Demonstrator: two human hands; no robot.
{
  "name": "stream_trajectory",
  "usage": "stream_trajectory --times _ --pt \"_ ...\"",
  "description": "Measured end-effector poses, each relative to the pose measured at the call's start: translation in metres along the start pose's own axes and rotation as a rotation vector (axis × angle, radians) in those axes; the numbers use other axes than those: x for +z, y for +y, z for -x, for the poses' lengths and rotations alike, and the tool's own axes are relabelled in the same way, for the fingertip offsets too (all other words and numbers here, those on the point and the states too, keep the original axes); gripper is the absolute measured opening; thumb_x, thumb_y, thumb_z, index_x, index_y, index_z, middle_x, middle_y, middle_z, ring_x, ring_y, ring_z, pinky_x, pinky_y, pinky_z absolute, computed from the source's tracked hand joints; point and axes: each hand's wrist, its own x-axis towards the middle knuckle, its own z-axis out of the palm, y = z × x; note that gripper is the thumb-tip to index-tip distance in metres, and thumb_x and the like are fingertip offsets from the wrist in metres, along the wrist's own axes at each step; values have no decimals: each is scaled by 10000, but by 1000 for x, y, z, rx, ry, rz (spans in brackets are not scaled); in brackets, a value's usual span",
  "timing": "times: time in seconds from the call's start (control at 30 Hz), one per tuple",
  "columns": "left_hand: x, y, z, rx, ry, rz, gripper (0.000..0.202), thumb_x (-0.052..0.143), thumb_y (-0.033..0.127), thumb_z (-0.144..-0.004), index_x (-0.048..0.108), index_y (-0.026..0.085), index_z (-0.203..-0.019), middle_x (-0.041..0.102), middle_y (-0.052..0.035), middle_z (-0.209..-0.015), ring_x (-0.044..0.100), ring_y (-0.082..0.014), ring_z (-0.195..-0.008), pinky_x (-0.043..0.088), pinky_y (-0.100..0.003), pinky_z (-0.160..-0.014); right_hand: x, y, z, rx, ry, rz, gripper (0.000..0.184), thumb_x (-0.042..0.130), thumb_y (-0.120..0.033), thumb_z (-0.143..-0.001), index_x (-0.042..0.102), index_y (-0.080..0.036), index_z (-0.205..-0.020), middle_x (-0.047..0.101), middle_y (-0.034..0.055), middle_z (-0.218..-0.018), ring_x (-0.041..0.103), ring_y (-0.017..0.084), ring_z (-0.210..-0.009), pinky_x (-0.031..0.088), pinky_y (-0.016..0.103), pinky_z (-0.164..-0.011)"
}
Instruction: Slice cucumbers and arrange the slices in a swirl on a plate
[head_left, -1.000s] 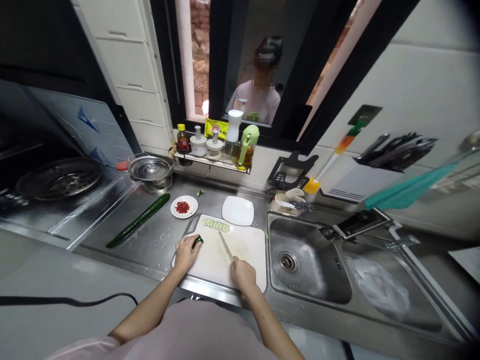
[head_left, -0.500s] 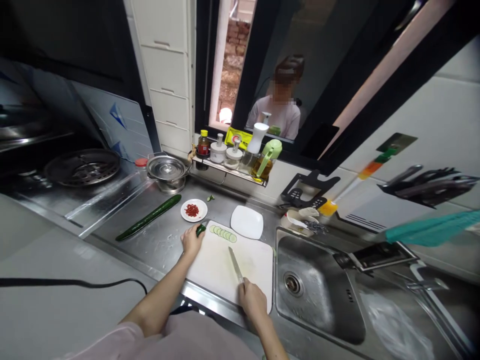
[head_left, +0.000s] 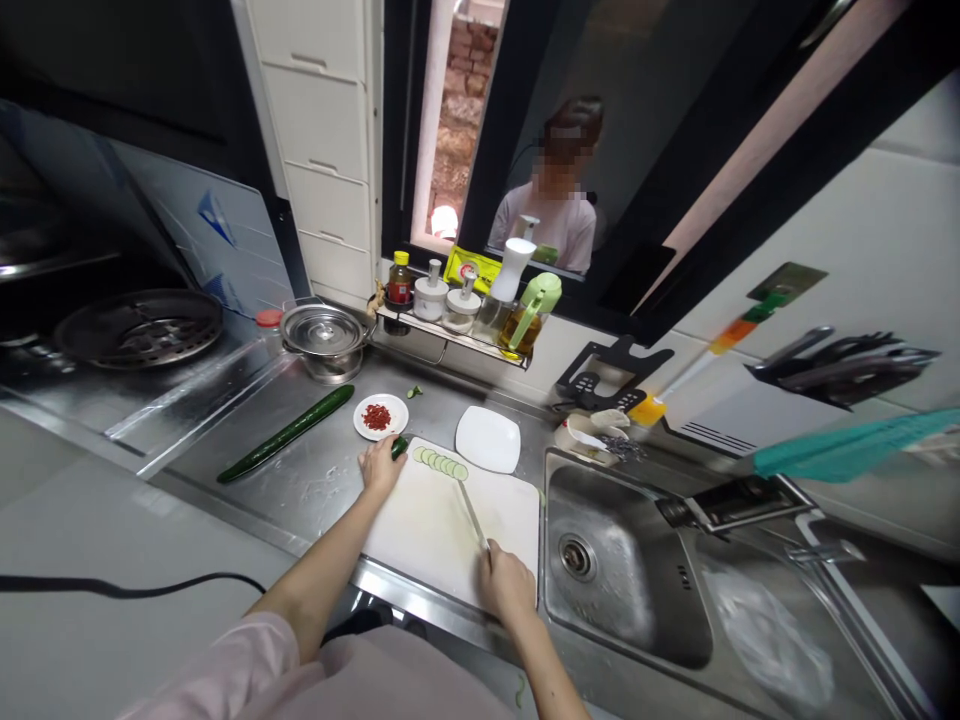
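Observation:
A knife (head_left: 471,512) is gripped by its handle in my right hand (head_left: 508,582), low over the right half of the white cutting board (head_left: 427,535). Its tip points up toward the row of cucumber slices (head_left: 440,463), which overlap along the board's far edge. At the board's upper left corner, my left hand (head_left: 381,467) is closed around a short dark-green cucumber piece (head_left: 399,447), mostly covered by the fingers. A long whole cucumber (head_left: 286,435) lies on the steel counter to the left. Chopped red pieces fill a small white plate (head_left: 370,432) beside my left hand.
Beyond the board stands a white square plate (head_left: 487,440); small green scraps (head_left: 415,392) lie nearby. The sink (head_left: 630,590) adjoins the board's right side. A lidded pot (head_left: 325,345) and a seasoning rack (head_left: 457,338) line the back. A knife holder (head_left: 750,410) hangs at right.
The knife's blade has turned slightly, its tip now nearer the slices. My left hand still holds the cucumber piece. The whole view has shifted a little.

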Motion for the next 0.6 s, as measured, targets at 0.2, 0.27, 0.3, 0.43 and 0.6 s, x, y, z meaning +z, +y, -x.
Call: stream_trajectory --times 0.2,0.27,0.3,0.43,0.6 --pt "-11 9 5 -67 3 -4 474 574 421 -822 547 253 -1265 603 -92 -1264 485 -303 -1173 335 -452 -972 -10 5 -2 10 -1 18 403 307 -304 -966 537 -250 -1294 709 135 -1001 668 247 -959 447 326 -782" --pt "-14 13 9 -93 37 11 455 554 437 -836 553 263 -1256 601 -87 -1260 478 -305 -1180 336 -457 -975 -14 6 -2 6 10 13 395 315 -306 -970 529 -269 -1300 707 127 -1013 665 234 -964 436 309 -779" --pt "-15 15 11 -109 56 21 444 545 444 -842 558 269 -1249 599 -86 -1257 476 -306 -1181 337 -460 -976 -15 7 -2 3 17 13 390 320 -303 -971 527 -275 -1301 705 122 -1018 663 226 -965 431 300 -776" --pt "-19 27 27 -120 87 85 415 511 447 -864 566 270 -1235 593 -86 -1251 485 -293 -1170 353 -446 -978 -19 8 0 15 65 20 379 354 -275 -961 509 -280 -1307 704 97 -1015 661 209 -943 416 281 -762" --pt "-24 50 59 141 -128 158 355 496 431 -878 610 260 -1167 610 -63 -1221 515 -248 -1133 381 -385 -969 -16 9 6 34 148 51 455 527 -269 -877 465 -221 -1326 685 97 -1028 624 214 -972 392 277 -804"
